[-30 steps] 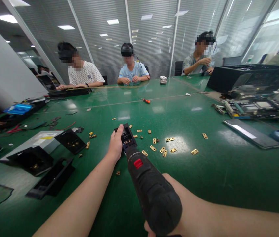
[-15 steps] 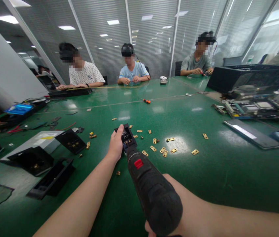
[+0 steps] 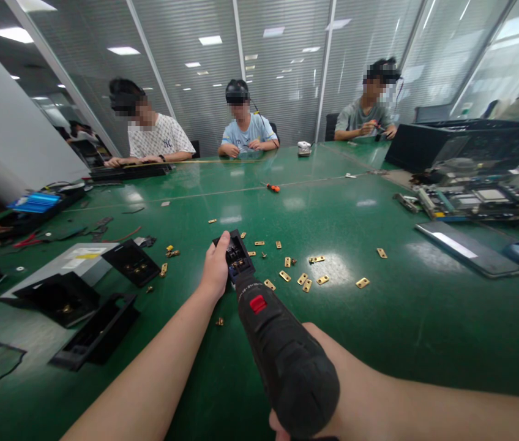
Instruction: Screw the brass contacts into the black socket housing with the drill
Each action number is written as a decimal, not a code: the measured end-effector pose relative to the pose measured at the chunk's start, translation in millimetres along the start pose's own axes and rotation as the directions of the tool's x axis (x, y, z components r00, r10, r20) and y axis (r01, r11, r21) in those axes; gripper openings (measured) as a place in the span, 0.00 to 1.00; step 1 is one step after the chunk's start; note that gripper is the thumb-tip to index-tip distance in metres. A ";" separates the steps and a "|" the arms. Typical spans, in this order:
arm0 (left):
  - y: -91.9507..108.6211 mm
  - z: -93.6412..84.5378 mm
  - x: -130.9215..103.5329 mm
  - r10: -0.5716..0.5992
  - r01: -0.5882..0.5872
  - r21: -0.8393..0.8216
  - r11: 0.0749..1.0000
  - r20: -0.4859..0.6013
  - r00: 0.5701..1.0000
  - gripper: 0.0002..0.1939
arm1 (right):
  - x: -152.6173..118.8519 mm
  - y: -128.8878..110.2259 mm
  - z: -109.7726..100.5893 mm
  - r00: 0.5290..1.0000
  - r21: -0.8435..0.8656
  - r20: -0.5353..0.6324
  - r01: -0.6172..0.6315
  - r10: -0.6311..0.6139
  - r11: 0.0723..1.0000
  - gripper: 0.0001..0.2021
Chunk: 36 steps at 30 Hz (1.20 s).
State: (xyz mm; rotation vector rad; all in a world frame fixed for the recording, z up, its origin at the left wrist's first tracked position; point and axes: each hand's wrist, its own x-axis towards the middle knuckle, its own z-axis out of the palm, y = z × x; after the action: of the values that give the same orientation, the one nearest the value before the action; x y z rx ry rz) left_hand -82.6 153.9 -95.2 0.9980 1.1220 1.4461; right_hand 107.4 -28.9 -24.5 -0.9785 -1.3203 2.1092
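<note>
The left hand (image 3: 215, 269) clasps a small black housing (image 3: 237, 250) at the centre of the frame, thumb over its edge. The right hand (image 3: 349, 367), lower centre, is closed around a black power drill (image 3: 282, 355), its nose at the housing's near end, bit hidden. An off-line push could make the bit skid and gouge the housing; a twist could knock loose brass plates (image 3: 306, 285), right of centre.

Brass plates (image 3: 306, 285), black housings (image 3: 78, 298) and an orange screwdriver (image 3: 273, 188) are borne by the green table (image 3: 379, 331).
</note>
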 end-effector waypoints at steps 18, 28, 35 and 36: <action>-0.4 -0.9 0.1 0.003 -0.003 0.005 1.000 -0.002 1.000 0.26 | 2.1 -0.3 1.0 0.997 0.044 -0.034 -0.068 0.069 0.997 0.38; -1.0 -0.4 -0.4 -0.016 0.016 0.012 1.000 0.002 1.000 0.27 | 2.8 6.7 -2.1 0.995 0.188 0.088 -0.071 0.055 0.980 0.30; -0.1 -0.1 -0.1 -0.030 0.030 0.003 1.000 0.005 1.000 0.27 | 7.9 14.7 -6.1 0.989 0.292 0.137 -0.091 0.053 0.952 0.32; -0.2 -0.2 0.1 -0.031 0.031 0.003 1.000 0.003 1.000 0.27 | 8.2 15.5 -6.3 0.988 0.304 0.147 -0.095 0.052 0.948 0.34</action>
State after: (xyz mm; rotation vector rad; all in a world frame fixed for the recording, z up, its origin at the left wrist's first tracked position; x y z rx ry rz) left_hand -82.8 153.9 -95.4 0.9802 1.1334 1.4182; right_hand 106.8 -26.3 -43.0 -0.7722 -0.9807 2.3865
